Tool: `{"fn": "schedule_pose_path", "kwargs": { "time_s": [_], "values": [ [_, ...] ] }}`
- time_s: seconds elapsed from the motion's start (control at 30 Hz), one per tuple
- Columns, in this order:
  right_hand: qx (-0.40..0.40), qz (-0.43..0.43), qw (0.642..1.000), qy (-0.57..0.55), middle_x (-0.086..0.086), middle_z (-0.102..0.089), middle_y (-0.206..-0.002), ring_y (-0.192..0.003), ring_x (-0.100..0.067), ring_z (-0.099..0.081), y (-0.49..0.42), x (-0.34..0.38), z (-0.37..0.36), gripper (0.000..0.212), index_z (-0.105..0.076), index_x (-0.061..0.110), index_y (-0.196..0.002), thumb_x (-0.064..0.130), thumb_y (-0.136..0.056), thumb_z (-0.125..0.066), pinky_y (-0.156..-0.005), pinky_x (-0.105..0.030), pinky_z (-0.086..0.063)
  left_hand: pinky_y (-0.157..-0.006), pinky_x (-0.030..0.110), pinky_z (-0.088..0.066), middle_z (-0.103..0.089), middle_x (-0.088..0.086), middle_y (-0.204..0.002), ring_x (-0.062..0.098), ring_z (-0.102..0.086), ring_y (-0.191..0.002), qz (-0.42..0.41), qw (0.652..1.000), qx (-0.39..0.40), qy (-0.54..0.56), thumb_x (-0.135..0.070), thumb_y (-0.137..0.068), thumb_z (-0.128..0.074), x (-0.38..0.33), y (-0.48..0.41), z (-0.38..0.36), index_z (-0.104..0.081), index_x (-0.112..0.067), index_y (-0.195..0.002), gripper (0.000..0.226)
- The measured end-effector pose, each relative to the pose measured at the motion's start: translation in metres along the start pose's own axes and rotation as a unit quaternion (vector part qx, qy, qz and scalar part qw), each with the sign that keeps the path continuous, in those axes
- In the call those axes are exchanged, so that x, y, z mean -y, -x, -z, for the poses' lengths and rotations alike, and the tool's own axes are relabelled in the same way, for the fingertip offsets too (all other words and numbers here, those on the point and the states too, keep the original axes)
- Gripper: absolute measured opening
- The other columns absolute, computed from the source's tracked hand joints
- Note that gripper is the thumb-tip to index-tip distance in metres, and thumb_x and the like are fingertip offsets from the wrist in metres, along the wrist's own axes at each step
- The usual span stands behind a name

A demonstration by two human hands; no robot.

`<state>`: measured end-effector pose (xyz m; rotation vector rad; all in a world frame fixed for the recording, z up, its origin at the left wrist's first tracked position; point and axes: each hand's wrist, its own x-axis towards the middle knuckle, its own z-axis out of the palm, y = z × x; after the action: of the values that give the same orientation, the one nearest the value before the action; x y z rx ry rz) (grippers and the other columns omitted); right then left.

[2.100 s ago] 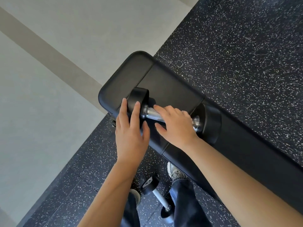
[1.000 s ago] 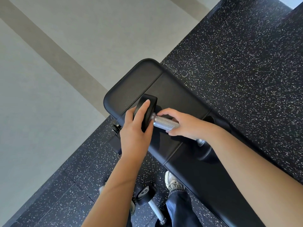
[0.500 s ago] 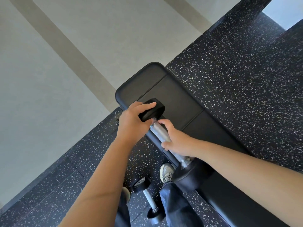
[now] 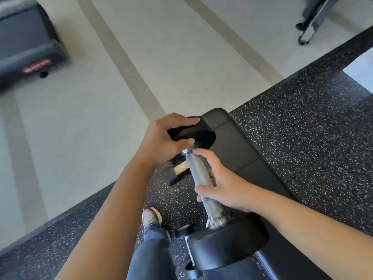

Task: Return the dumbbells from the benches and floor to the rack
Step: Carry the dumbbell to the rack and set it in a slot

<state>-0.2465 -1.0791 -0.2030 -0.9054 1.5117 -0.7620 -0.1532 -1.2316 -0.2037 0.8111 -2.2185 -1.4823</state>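
Observation:
A black dumbbell (image 4: 228,245) with a knurled steel handle is lifted clear of the black padded bench (image 4: 240,150) and tilted, its near head low by my legs. My left hand (image 4: 161,141) grips the far head from the left, fingers curled over its rim. Around the middle of the handle my right hand (image 4: 220,183) is wrapped. A second, smaller dumbbell (image 4: 184,231) lies on the speckled floor by my foot, mostly hidden behind the held one.
The bench runs from centre to lower right on speckled black rubber flooring (image 4: 312,138). Pale floor with tan stripes lies beyond. A dark machine base (image 4: 28,47) stands at top left and a wheeled metal frame (image 4: 310,21) at top right.
The dumbbell has come up off the bench and swung toward me, its near head dropping low. My view has lifted, bringing the machine base and wheeled frame into sight.

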Motion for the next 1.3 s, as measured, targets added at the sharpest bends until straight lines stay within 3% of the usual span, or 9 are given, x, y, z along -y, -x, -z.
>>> {"fn": "schedule_pose_path", "kwargs": {
  "time_s": [0.1,0.23,0.43,0.53,0.63,0.87,1.03,1.17,1.3],
  "values": [
    [0.021,0.034,0.999,0.001,0.003,-0.05,-0.098,-0.066,-0.015,-0.064,0.018,0.038,-0.004,0.062,-0.025,0.048,-0.118,0.004,-0.086,-0.054,-0.073,-0.031,-0.054,-0.081,0.012,-0.044,-0.063,-0.011,-0.094,-0.003,-0.058,-0.087,-0.007,0.999,-0.05,0.017,0.004,-0.065,-0.074,-0.036,0.015,0.023,-0.064,-0.033,-0.095,0.049],
    [0.029,0.069,0.996,0.054,0.001,-0.048,-0.101,-0.068,-0.021,-0.064,0.038,0.081,-0.013,0.063,-0.028,0.04,-0.126,0.002,-0.084,-0.055,-0.077,-0.041,-0.055,-0.08,0.012,-0.044,-0.063,-0.007,-0.094,-0.005,-0.058,-0.086,-0.022,0.993,-0.113,0.025,0.007,-0.065,-0.073,-0.078,0.042,0.048,-0.063,-0.022,-0.102,0.048],
    [0.08,0.104,0.987,0.092,0.003,-0.049,-0.093,-0.056,-0.008,-0.059,0.063,0.128,-0.034,0.068,-0.032,0.038,-0.129,-0.004,-0.081,-0.057,-0.06,-0.022,-0.052,-0.077,0.01,-0.042,-0.062,-0.007,-0.092,-0.006,-0.057,-0.083,-0.025,0.975,-0.219,0.03,0.009,-0.065,-0.073,-0.116,0.097,0.08,-0.062,-0.018,-0.105,0.049],
    [0.129,0.101,0.982,0.099,0.003,-0.049,-0.087,-0.052,-0.013,-0.06,0.067,0.151,-0.05,0.07,-0.034,0.04,-0.128,-0.006,-0.081,-0.057,-0.062,-0.033,-0.056,-0.077,0.012,-0.043,-0.063,-0.008,-0.092,-0.007,-0.059,-0.082,-0.017,0.959,-0.282,0.031,0.01,-0.064,-0.073,-0.126,0.126,0.098,-0.061,-0.018,-0.105,0.051],
    [0.18,0.115,0.969,0.125,0.008,-0.046,-0.088,-0.054,-0.013,-0.059,0.065,0.171,-0.075,0.071,-0.036,0.04,-0.128,-0.008,-0.08,-0.057,-0.064,-0.034,-0.056,-0.077,0.013,-0.043,-0.063,-0.005,-0.092,-0.004,-0.058,-0.083,-0.004,0.941,-0.338,0.021,0.009,-0.064,-0.073,-0.127,0.159,0.118,-0.062,-0.018,-0.105,0.05],
    [0.277,0.112,0.941,0.159,0.005,-0.048,-0.089,-0.059,-0.02,-0.059,0.054,0.202,-0.154,0.069,-0.039,0.048,-0.115,-0.007,-0.08,-0.058,-0.056,-0.03,-0.056,-0.081,0.019,-0.046,-0.063,0.003,-0.094,0.007,-0.059,-0.088,0.025,0.894,-0.447,0.008,-0.001,-0.061,-0.074,-0.115,0.244,0.164,-0.063,-0.022,-0.104,0.049],
    [0.332,0.115,0.917,0.191,0.007,-0.047,-0.089,-0.069,-0.022,-0.059,0.045,0.217,-0.232,0.071,-0.039,0.041,-0.124,-0.008,-0.078,-0.06,-0.06,-0.028,-0.055,-0.075,0.009,-0.04,-0.062,-0.01,-0.092,-0.006,-0.057,-0.084,0.066,0.863,-0.501,0.014,0.007,-0.064,-0.073,-0.095,0.313,0.203,-0.063,-0.02,-0.105,0.05],
    [0.368,0.11,0.902,0.194,0.004,-0.047,-0.09,-0.062,-0.019,-0.058,0.035,0.228,-0.302,0.069,-0.039,0.046,-0.116,-0.009,-0.079,-0.058,-0.055,-0.023,-0.054,-0.076,0.008,-0.042,-0.062,-0.01,-0.093,-0.009,-0.057,-0.084,0.092,0.845,-0.527,0.009,0.007,-0.065,-0.072,-0.078,0.368,0.241,-0.063,-0.018,-0.105,0.048],
    [0.405,0.125,0.875,0.233,0.009,-0.047,-0.086,-0.066,-0.014,-0.058,0.026,0.24,-0.376,0.069,-0.038,0.047,-0.117,-0.007,-0.079,-0.059,-0.067,-0.03,-0.055,-0.082,0.014,-0.045,-0.064,-0.008,-0.093,-0.003,-0.058,-0.087,0.115,0.812,-0.572,-0.01,0.003,-0.064,-0.075,-0.056,0.431,0.278,-0.065,-0.025,-0.101,0.047]
  ]
}}
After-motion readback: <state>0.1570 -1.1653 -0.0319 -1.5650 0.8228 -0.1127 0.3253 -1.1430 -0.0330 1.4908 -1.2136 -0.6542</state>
